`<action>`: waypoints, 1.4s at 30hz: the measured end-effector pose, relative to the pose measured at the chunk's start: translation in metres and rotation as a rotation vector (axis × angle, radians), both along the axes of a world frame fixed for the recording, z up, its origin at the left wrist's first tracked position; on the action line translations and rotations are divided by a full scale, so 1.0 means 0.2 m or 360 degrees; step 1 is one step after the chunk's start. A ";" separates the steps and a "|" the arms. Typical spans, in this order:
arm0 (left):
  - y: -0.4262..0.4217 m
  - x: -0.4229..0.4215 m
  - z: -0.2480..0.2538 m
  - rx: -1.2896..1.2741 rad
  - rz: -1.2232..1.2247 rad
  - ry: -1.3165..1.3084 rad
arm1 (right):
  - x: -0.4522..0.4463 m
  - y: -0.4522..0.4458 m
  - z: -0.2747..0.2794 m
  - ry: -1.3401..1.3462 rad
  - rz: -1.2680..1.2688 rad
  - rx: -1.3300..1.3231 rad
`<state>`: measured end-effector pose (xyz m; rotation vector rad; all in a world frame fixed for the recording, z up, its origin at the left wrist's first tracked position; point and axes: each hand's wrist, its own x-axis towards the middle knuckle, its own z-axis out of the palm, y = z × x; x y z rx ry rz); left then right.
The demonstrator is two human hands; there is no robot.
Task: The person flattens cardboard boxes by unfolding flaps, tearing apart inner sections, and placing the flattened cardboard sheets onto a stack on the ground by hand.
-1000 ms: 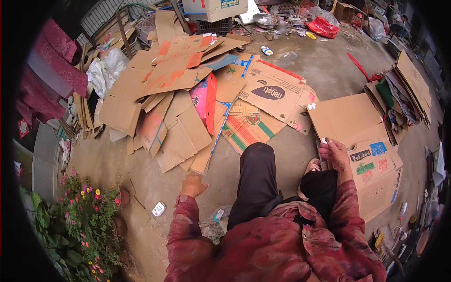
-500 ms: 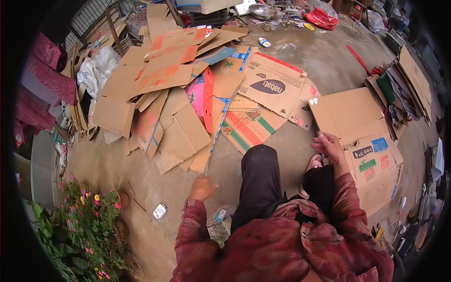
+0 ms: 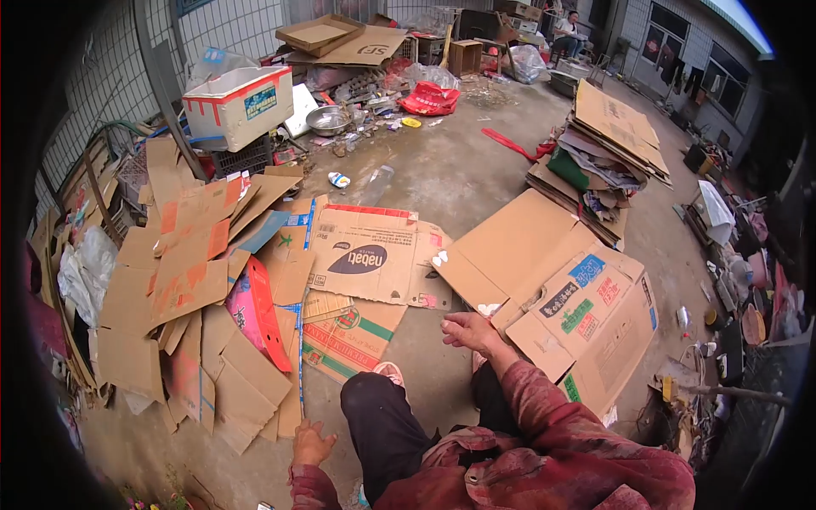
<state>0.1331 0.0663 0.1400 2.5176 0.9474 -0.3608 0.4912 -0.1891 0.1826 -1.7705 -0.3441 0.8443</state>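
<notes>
My left hand (image 3: 313,444) hangs low with thumb and fingers apart and nothing in it. It is nearest the lower edge of a heap of flattened cardboard boxes (image 3: 242,374). My right hand (image 3: 469,330) reaches forward, fingers loosely bent and apart, holding nothing that I can see. Just beyond it lies an opened-out cardboard box (image 3: 510,246), whose printed panel (image 3: 586,310) has blue, black, green and red labels. The fingertips appear apart from its edge. Left of that hand, a "nabati" carton (image 3: 357,255) lies flat, partly over a green-and-red striped carton (image 3: 361,336).
A stack of folded cardboard (image 3: 603,161) stands at the back right. Behind the heap are a white foam box (image 3: 238,106), a metal basin (image 3: 328,121) and a red bag (image 3: 429,99). Clutter lines the right side. Another person (image 3: 569,36) sits far back.
My view has swung right and up, so the cardboard appears further left. My right hand has come away from the edge of the opened-out box. My left hand stays low and open.
</notes>
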 end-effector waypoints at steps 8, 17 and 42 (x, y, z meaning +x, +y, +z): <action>0.00 -0.08 -0.04 0.0044 -0.0193 -0.0226 | 0.01 -0.10 0.00 0.0052 -0.0053 -0.0030; -0.03 -0.17 -0.01 0.0024 -0.0093 -0.0333 | 0.02 -0.23 -0.04 0.0008 -0.0240 0.0025; -0.17 -0.10 0.13 0.0306 -0.0248 -0.0174 | 0.02 -0.33 -0.02 0.0022 -0.0399 0.0113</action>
